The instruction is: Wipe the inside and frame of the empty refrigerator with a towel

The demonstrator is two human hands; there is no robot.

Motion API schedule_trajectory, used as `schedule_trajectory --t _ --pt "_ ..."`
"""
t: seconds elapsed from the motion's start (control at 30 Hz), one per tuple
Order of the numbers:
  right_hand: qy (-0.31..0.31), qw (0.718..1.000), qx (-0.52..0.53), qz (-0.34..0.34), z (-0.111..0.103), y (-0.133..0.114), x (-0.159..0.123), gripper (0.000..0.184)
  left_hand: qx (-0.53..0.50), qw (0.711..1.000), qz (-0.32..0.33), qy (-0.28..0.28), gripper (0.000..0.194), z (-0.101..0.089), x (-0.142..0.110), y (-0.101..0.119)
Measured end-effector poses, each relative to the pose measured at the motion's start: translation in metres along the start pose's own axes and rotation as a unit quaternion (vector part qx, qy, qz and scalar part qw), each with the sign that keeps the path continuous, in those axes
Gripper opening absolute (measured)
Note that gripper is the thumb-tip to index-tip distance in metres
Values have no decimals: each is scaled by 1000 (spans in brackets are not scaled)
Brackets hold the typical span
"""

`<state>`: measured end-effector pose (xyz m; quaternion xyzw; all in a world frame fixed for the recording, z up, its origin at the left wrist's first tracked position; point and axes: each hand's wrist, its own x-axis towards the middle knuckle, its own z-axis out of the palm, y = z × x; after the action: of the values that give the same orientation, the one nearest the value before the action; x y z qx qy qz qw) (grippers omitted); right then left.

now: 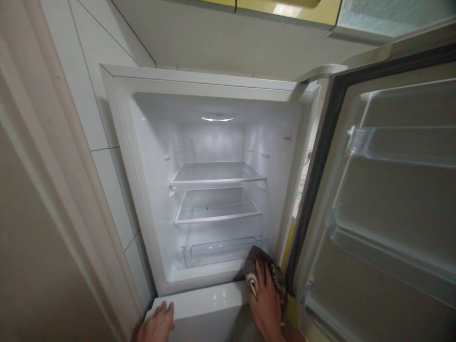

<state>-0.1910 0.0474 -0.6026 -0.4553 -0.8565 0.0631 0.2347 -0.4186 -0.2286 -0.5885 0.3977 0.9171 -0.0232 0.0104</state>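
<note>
My right hand [265,304] presses a folded dark brown-grey cloth [260,259] with a pale pattern against the fridge's lower right front edge. Its fingers lie spread over the cloth. My left hand [158,325] rests at the left end of the white top of the lower door [203,299], fingers stretched out with nothing in them. Between and above the hands is the lit inside of the fridge [151,190]. It has two glass shelves [218,172] and a clear plastic drawer [224,251] at the bottom.
The upper fridge door [402,199] stands wide open on the right, with clear door racks [409,147]. A door frame [60,142] and white wall tiles [92,95] are close on the left. Yellow cupboards [288,12] hang overhead.
</note>
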Motion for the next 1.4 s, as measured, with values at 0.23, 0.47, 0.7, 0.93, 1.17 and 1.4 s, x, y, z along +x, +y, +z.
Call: schedule_trajectory --t 0.23,0.47,0.7,0.93,1.17,1.4 --pt "-22 998 -40 34 -11 -21 8 69 9 1000 2 -24 64 0 0 2" --pt "-120 983 87 -110 6 -61 -31 83 -30 999 -24 -19 62 -5 0 9" --pt "-315 819 474 -74 -37 -134 -26 68 -96 993 -65 -6 45 -27 -7 18" --pt "-498 485 703 150 -117 -117 -8 70 -751 635 -175 49 52 -69 -38 69" --pt "-328 651 679 86 -120 -68 -8 74 -814 535 -224 43 66 -130 -65 111" --pt "-249 768 576 126 -48 26 -37 82 -528 668 -173 495 52 -238 -34 62"
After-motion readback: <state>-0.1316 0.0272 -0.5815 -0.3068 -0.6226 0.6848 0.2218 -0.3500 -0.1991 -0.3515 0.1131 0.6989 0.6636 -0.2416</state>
